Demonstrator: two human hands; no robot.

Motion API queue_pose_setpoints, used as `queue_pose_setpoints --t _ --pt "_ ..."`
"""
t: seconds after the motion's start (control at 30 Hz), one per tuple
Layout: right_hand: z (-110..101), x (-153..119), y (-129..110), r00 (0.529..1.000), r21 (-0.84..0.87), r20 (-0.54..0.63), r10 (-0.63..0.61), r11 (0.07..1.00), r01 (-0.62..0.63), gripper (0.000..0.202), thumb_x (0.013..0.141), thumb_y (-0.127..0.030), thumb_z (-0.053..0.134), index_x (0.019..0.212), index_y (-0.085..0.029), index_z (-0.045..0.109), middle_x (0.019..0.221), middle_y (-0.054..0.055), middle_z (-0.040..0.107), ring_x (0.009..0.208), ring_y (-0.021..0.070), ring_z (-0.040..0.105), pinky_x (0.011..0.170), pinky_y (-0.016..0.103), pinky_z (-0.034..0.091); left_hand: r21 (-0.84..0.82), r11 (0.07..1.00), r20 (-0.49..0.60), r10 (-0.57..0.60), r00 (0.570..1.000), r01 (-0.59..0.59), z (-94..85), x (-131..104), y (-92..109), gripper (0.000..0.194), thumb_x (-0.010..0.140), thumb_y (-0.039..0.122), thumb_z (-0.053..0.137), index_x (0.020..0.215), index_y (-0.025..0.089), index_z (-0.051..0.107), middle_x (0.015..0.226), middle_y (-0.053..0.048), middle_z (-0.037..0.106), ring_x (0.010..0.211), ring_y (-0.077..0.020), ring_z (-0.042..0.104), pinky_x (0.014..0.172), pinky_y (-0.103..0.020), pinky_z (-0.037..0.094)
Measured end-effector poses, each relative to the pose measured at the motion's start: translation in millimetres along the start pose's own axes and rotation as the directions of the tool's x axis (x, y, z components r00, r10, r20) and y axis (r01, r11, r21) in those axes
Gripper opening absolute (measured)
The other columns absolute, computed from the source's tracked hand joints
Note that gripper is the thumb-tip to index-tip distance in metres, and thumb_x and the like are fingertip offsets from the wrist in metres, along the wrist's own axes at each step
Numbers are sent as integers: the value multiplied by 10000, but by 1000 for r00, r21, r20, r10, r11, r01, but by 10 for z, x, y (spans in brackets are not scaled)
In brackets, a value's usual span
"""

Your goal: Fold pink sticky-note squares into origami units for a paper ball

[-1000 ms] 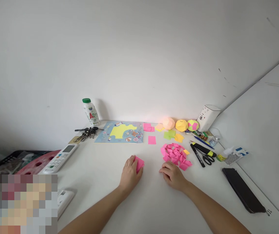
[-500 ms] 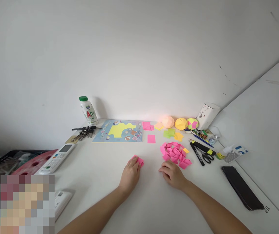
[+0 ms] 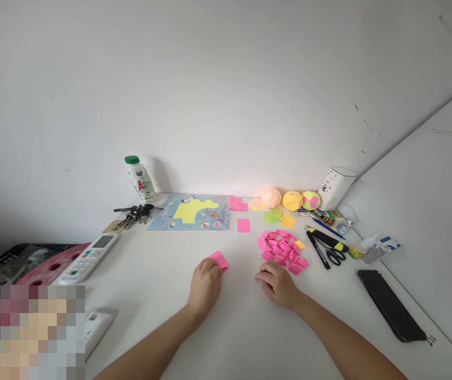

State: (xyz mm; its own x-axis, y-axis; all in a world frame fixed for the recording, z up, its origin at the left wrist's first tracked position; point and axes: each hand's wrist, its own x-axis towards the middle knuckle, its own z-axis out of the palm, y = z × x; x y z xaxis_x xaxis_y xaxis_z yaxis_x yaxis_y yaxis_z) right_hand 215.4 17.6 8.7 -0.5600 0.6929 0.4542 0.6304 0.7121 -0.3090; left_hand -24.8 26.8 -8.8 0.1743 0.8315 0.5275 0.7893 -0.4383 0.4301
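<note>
My left hand rests on the table with its fingers curled closed on the near edge of a pink sticky note. Much of the note shows beyond the fingertips, and its near part is hidden under them. My right hand lies loosely closed on the table, with no object visible in its fingers. Just beyond it is a heap of folded pink paper pieces, with one orange piece at its right side. Between the hands and the wall lies a single flat pink sticky note.
Along the wall stand a bottle, a blue sheet, faceted paper balls and a white container. Scissors, a cutter and a black pouch lie right. Keys and a remote control lie left.
My left hand has drawn slightly back toward me and its fingers are more curled, uncovering more of the pink note. My right hand has hardly moved. The view has shifted a little.
</note>
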Motion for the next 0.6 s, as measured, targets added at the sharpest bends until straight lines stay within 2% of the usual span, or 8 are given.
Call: queue_pose_setpoints --t 0.27,0.5,0.6 --pt "31 -17 21 1000 -6 0 1 1000 -1 242 793 -47 428 849 -173 627 778 58 562 695 167 480 599 282 399 6 992 45 -125 991 125 -30 25 22 311 839 281 462 568 171 566 663 -59 573 726 -209 524 650 -330 426" --pt "17 -9 5 1000 -2 -2 8 1000 -8 253 797 -51 418 844 -177 633 772 58 560 691 167 480 592 283 405 -24 991 19 -135 991 135 -20 32 35 253 801 185 443 584 176 573 655 -55 574 723 -207 517 646 -323 417" --pt "10 0 -1 1000 -7 -1 7 1000 -7 253 800 -54 414 840 -175 632 767 59 560 695 168 484 593 284 410 -70 980 25 -183 983 184 -20 25 35 207 777 154 454 609 175 573 671 -50 580 731 -203 511 650 -321 426"
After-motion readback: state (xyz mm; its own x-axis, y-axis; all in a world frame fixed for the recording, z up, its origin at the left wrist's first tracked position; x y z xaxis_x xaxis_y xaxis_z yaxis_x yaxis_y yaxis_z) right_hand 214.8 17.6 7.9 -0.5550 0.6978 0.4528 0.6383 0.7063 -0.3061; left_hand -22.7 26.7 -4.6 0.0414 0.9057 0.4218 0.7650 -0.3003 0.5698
